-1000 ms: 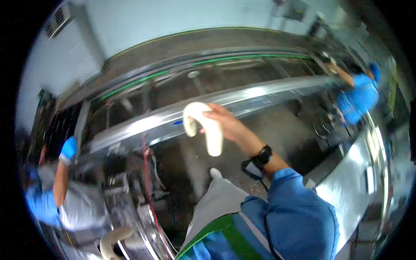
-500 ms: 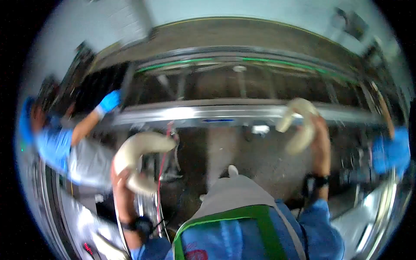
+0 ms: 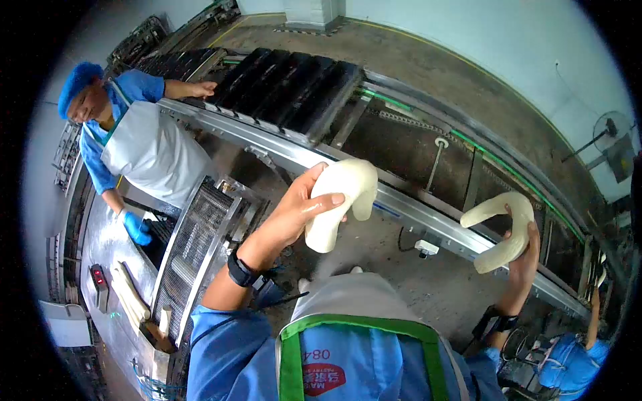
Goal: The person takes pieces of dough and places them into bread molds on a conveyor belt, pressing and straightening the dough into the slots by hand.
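Observation:
My left hand (image 3: 299,206) grips a pale dough rope (image 3: 342,186), thumb pressed over its top. The rope droops into a bent, upside-down U, close to the near rail of the conveyor. Farther right, my right hand (image 3: 525,257) is closed around the outer side of a second dough rope (image 3: 516,217). That one curves like a C with its gap facing left, and both of its ends stick out free. Part of my right fingers is hidden behind the dough. Both ropes are held in the air, apart from each other.
Black loaf pans (image 3: 284,90) sit on the conveyor, whose metal rail (image 3: 418,217) crosses ahead of me. Left are a co-worker (image 3: 150,144), a mesh belt (image 3: 190,234), and a metal table (image 3: 110,334) bearing dough strips (image 3: 128,292). Another person (image 3: 574,364) is at lower right.
My view has turned, bringing the loaf pans and side table into sight. My left hand has carried its dough rope toward the middle, by the rail; my right hand still holds its rope.

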Motion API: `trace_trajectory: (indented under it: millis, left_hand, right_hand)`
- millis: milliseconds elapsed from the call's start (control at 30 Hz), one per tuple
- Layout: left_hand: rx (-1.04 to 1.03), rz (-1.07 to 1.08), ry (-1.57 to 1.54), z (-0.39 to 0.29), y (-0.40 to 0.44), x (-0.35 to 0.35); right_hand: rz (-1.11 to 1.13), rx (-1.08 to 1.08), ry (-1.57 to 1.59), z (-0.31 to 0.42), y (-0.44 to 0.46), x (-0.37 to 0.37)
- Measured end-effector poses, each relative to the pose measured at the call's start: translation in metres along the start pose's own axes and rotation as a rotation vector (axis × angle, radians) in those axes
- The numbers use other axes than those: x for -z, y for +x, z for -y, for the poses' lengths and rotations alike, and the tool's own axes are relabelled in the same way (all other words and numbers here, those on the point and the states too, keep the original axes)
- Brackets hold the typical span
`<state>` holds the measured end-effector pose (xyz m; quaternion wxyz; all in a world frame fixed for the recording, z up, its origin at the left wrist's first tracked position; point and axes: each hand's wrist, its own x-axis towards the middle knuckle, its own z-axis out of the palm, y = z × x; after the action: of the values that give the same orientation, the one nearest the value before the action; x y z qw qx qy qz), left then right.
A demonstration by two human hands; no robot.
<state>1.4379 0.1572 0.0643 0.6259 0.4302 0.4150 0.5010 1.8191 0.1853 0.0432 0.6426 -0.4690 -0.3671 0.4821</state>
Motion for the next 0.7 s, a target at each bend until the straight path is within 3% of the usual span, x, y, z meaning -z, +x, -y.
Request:
trace_trajectory:
  millis: [100,167,233,300,400,500,533,633,700]
  left_hand:
    - [-0.084,-0.003,0.041,-0.016,0.031,0.003]
    - [-0.174,0.005,0.098,-0.041,0.065,0.007]
    - [-0.220,0.080,0.152,-0.069,0.104,0.011]
    - [-0.297,0.121,0.153,-0.087,0.150,0.009]
    - [-0.359,0.261,0.088,-0.098,0.209,-0.002]
    - [-0.226,0.396,-0.189,-0.078,0.255,-0.016]
    - [-0.170,0.354,-0.212,-0.062,0.267,-0.021]
    - [0.065,0.220,-0.251,0.019,0.299,-0.025]
    - [0.272,0.105,-0.228,0.100,0.312,-0.020]
  right_hand:
    - [0.115,-0.112,0.014,0.007,0.022,-0.031]
    - [0.051,-0.167,0.056,0.007,0.046,-0.061]
    - [0.283,-0.173,0.021,0.007,0.084,-0.082]
    - [0.406,-0.096,0.020,0.005,0.124,-0.108]
    - [0.400,0.079,0.046,0.018,0.150,-0.149]
    - [0.303,0.207,0.035,0.020,0.159,-0.179]
    - [0.264,0.232,0.039,0.012,0.162,-0.183]
    - [0.187,0.092,0.040,-0.035,0.174,-0.183]
    - [0.194,-0.216,-0.037,-0.088,0.186,-0.160]
